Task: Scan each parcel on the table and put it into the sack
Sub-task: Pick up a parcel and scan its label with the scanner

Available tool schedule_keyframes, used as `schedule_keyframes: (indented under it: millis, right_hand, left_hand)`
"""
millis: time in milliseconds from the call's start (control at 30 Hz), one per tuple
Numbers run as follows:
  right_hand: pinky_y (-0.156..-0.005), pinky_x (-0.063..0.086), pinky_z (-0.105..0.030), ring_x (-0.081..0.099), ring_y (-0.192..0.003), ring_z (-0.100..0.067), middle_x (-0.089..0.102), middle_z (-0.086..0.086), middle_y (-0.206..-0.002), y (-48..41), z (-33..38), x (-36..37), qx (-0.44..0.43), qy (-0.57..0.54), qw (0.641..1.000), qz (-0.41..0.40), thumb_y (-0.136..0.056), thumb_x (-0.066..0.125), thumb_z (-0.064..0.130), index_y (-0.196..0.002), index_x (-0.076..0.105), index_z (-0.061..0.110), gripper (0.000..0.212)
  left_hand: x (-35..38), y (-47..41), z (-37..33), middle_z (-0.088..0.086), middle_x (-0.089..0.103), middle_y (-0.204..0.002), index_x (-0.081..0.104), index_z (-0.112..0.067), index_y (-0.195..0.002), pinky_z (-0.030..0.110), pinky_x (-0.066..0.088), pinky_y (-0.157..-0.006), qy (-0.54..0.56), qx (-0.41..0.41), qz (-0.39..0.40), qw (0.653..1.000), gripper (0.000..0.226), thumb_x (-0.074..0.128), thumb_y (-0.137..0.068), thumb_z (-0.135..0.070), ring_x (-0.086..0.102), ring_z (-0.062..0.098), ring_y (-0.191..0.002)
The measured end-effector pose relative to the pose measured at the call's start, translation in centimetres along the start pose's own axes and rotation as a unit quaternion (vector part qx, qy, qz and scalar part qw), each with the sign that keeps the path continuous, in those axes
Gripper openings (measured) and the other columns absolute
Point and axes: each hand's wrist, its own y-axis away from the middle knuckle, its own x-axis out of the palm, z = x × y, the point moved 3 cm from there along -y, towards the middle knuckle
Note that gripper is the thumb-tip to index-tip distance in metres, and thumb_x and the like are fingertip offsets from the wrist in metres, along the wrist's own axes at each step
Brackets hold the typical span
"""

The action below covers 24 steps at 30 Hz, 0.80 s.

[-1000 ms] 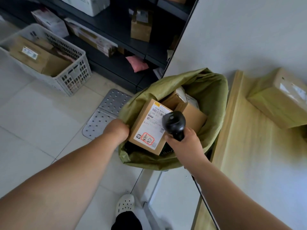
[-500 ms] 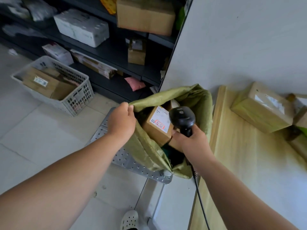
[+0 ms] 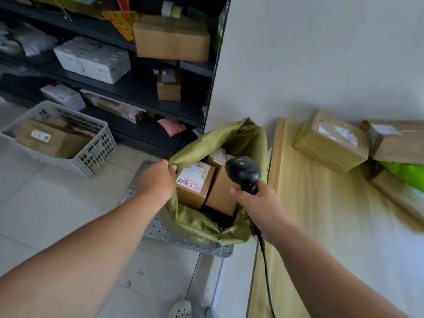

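Head view, live: pinching the left rim of the sack point(image 3: 250, 138) with the left hand point(image 3: 158, 180), fingers curled over the green weave, mouth pulled wide at frame centre. Gripping the scanner point(image 3: 243, 171) in the right hand point(image 3: 257, 200), fist closed round the handle, head poised over the sack's right side, cable point(image 3: 266, 271) running down to the lower edge. Down inside, a labelled box point(image 3: 195, 187) leaning against a plain one, red stamp facing up. Looks like the close of one drop: box already in, nothing fresh under the scanner. Over to the right of frame, on the table point(image 3: 321, 226), a near parcel point(image 3: 330, 141) and a far parcel point(image 3: 394, 143) side by side at the wall, with a green item point(image 3: 406, 171) just below the far one. Next, in all likelihood: letting go of the rim, reaching right for the near parcel, turning its label up, aiming the scanner. Worth minding the cable along the table edge.
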Motion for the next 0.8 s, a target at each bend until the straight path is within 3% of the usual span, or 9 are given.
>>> schedule_keyframes:
  millis: [67,167,267,533,800]
  right_hand:
    - [-0.077,0.048,-0.031,0.061,-0.087,-0.016,0.066,0.004,-0.091,0.4,-0.1,-0.6,0.001,-0.004,1.0,0.0,-0.089,0.071,0.028,-0.094,0.058,0.033,0.015]
    - [-0.077,0.051,-0.037,0.059,-0.077,-0.015,0.065,0.004,-0.084,0.9,-0.1,-1.8,-0.001,-0.01,1.0,-0.003,-0.088,0.072,0.029,-0.097,0.061,0.031,0.015]
    - [-0.071,0.047,-0.032,0.056,-0.072,-0.011,0.062,0.007,-0.08,1.7,0.0,-3.7,-0.006,-0.019,1.0,-0.014,-0.088,0.072,0.029,-0.095,0.061,0.03,0.013]
    - [-0.082,0.052,-0.038,0.061,-0.08,-0.014,0.064,0.005,-0.085,3.6,-0.9,-14.9,0.0,-0.002,0.996,-0.09,-0.088,0.072,0.03,-0.093,0.06,0.029,0.012]
    - [-0.067,0.05,-0.034,0.056,-0.074,-0.018,0.064,-0.004,-0.086,-0.6,-3.6,-28.5,-0.014,-0.023,0.986,-0.164,-0.09,0.07,0.026,-0.092,0.058,0.029,0.012]
  left_hand:
    - [-0.5,0.6,-0.8,0.012,0.061,-0.094,0.049,-0.012,-0.089,0.036,0.039,-0.065,-0.019,0.033,-0.025,0.999,0.034,0.039,-0.099,-0.042,0.054,0.03,-0.084]
    - [-1.1,1.5,-2.2,0.011,0.057,-0.11,0.055,-0.011,-0.112,0.041,0.044,-0.079,-0.011,0.084,-0.049,0.995,0.038,0.05,-0.095,-0.045,0.053,0.031,-0.102]
    - [-1.2,2.3,-4.3,0.011,0.055,-0.122,0.051,-0.011,-0.128,0.041,0.043,-0.089,0.014,0.152,-0.048,0.987,0.047,0.052,-0.094,-0.043,0.05,0.03,-0.111]
    - [0.1,4.9,-15.8,0.009,0.052,-0.132,0.047,-0.011,-0.136,0.039,0.04,-0.099,0.07,0.27,-0.014,0.96,0.052,0.052,-0.094,-0.043,0.044,0.027,-0.124]
    - [3.4,6.4,-29.7,0.01,0.044,-0.141,0.036,-0.013,-0.143,0.042,0.04,-0.102,0.077,0.274,0.014,0.959,0.062,0.049,-0.094,-0.048,0.043,0.029,-0.127]
